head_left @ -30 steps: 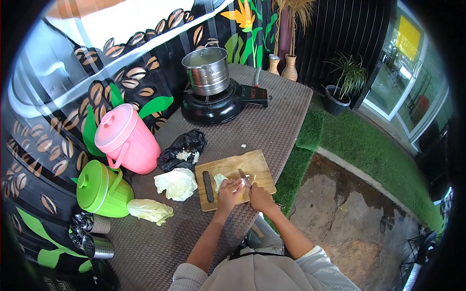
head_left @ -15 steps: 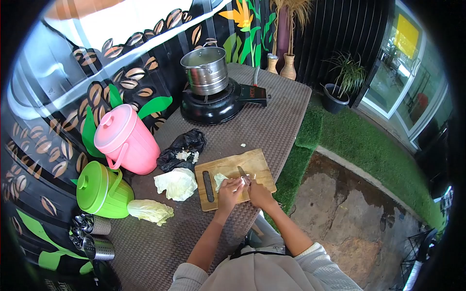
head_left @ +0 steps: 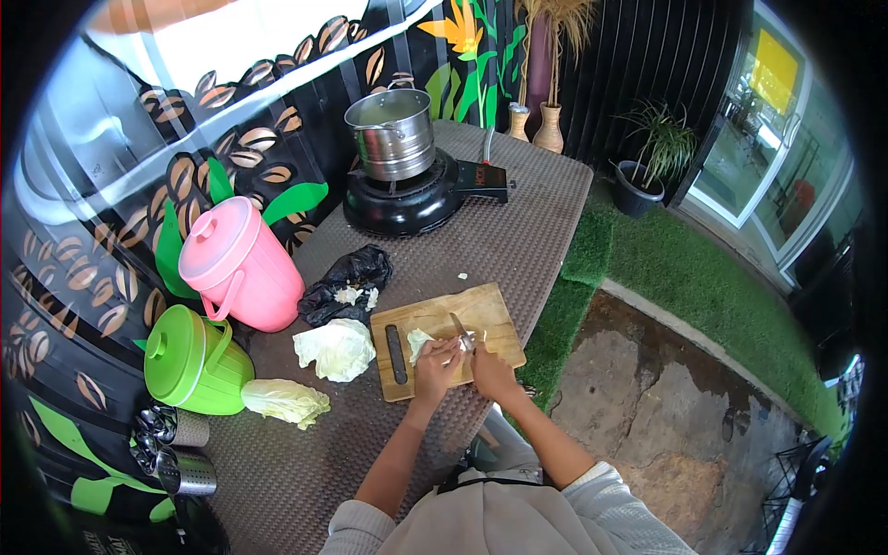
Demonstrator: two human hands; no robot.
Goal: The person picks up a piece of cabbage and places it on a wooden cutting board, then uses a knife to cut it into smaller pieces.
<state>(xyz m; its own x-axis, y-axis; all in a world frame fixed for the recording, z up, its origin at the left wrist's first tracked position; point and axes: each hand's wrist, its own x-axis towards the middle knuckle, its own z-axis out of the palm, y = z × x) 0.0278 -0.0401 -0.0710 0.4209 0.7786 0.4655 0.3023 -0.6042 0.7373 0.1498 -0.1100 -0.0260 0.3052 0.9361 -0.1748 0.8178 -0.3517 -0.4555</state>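
My right hand [head_left: 494,373] is closed around a kitchen knife [head_left: 458,325], its blade pointing away from me over the wooden cutting board [head_left: 495,310]. Close beside the blade, my left hand [head_left: 436,369] has its fingers bent over a pale piece of cabbage [head_left: 418,340], pressing it on the board. Small white bits lie near the blade; my fingers partly hide them. Left of the board are a large cabbage piece [head_left: 335,350] and a napa cabbage [head_left: 285,403].
A steel pot [head_left: 396,143] stands on a black gas stove [head_left: 407,203] at the back. A black plastic bag [head_left: 347,282] with scraps lies beyond the board. Pink [head_left: 254,277] and green [head_left: 208,365] lidded buckets and steel utensil holders [head_left: 188,470] line the left side.
The knife and my right hand have shifted very slightly left. My left hand stays on the cabbage, and the other things have not moved.
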